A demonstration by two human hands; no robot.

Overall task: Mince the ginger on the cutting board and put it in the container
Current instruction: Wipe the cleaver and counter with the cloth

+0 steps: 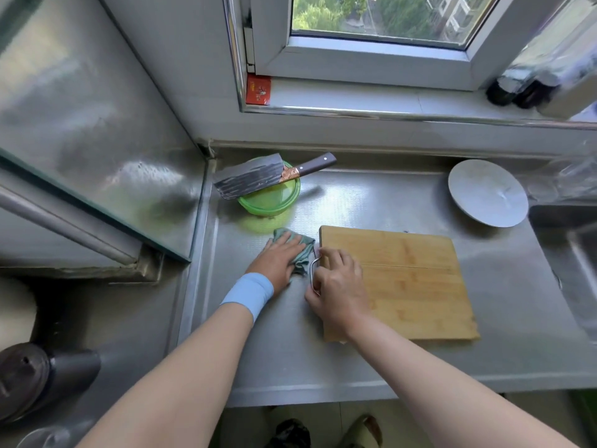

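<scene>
A bamboo cutting board point(407, 279) lies on the steel counter with no ginger visible on it. My right hand point(339, 286) grips the metal handle point(312, 273) at the board's left edge. My left hand point(277, 258) presses flat on a green cloth point(302, 250) just left of the board; a blue band wraps that wrist. Behind them a green lidded container point(274, 198) stands near the back left corner, and a cleaver point(258, 177) with a dark wooden handle lies across its lid.
A round grey plate point(487, 192) leans at the back right, beside a sink point(575, 253) at the right edge. Dark bottles point(517, 88) stand on the windowsill. A steel wall panel rises at the left; the counter's front edge runs below my forearms.
</scene>
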